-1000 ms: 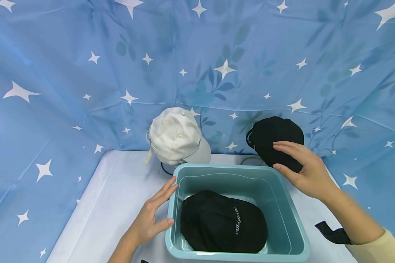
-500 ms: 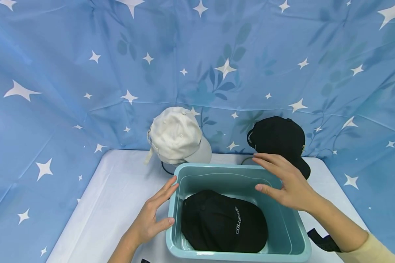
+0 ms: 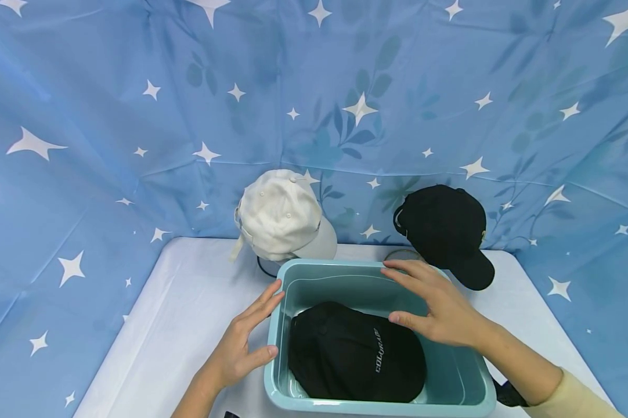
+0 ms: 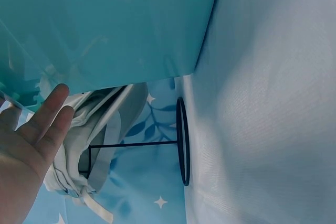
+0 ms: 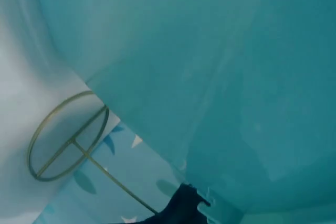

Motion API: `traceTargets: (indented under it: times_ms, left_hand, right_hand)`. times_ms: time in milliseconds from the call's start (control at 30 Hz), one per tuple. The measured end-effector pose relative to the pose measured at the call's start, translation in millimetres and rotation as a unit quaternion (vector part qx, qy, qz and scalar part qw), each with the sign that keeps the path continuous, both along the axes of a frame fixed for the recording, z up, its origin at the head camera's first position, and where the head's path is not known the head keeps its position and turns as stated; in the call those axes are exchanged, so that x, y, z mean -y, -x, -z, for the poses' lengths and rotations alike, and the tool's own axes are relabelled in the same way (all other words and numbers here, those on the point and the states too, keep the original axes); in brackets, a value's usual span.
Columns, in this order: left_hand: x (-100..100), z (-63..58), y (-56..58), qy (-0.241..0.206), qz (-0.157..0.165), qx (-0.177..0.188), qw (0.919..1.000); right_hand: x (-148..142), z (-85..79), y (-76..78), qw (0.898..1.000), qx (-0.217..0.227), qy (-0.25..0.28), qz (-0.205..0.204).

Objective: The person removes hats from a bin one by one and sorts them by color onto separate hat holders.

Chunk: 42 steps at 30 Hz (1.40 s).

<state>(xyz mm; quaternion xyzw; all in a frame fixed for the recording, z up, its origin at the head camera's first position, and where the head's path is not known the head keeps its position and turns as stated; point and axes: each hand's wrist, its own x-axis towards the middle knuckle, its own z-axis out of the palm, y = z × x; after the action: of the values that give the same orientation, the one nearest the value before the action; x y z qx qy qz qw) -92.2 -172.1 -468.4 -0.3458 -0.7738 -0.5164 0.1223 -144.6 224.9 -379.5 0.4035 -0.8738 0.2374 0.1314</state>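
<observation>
A light blue plastic bin (image 3: pixel 468 377) stands at the table's front with a black cap (image 3: pixel 340 354) lying in it, white lettering on its front panel. My left hand (image 3: pixel 241 342) rests against the bin's left rim with fingers extended; the left wrist view shows those fingers (image 4: pixel 48 114) at the bin's outer wall. Over the bin's right half hovers my right hand (image 3: pixel 431 305), its fingers spread and holding nothing. Behind the bin, a second black cap (image 3: pixel 441 226) sits to the right and a white cap (image 3: pixel 280 215) to the left.
The white cap is on a black wire stand (image 4: pixel 181 145). A gold wire stand (image 5: pixel 73 140) is under the rear black cap. White cloth (image 3: pixel 152 337) covers the table, and a blue star-patterned curtain (image 3: pixel 136 116) hangs behind and at both sides.
My right hand has drawn away from the rear black cap, leftward and nearer, over the bin, uncovering that cap's brim. The left hand and the caps have kept their places.
</observation>
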Motion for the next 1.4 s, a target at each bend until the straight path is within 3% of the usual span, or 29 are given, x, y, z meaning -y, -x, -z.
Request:
traceTargets:
  times_ms: [267, 833, 1167, 1400]
  left_hand:
    - [-1.1, 0.9, -0.6, 0.003, -0.003, 0.011, 0.9999]
    - [-0.8, 1.8, -0.4, 0.008, -0.005, 0.014, 0.9999]
    - [-0.9, 1.9, -1.6, 0.009, -0.007, 0.023, 0.9997]
    - [-0.1, 2.8, -0.1, 0.011, -0.009, 0.018, 0.9997]
  right_hand:
    - [8.9, 9.6, -5.2, 0.999, 0.051, -0.010, 0.000]
    - [36.1, 20.5, -7.6, 0.994, 0.088, -0.046, -0.042]
    - [42.8, 27.8, -11.7, 0.979, 0.186, -0.068, -0.040]
    - [45.6, 33.2, -9.2, 0.975, 0.202, -0.073, -0.057]
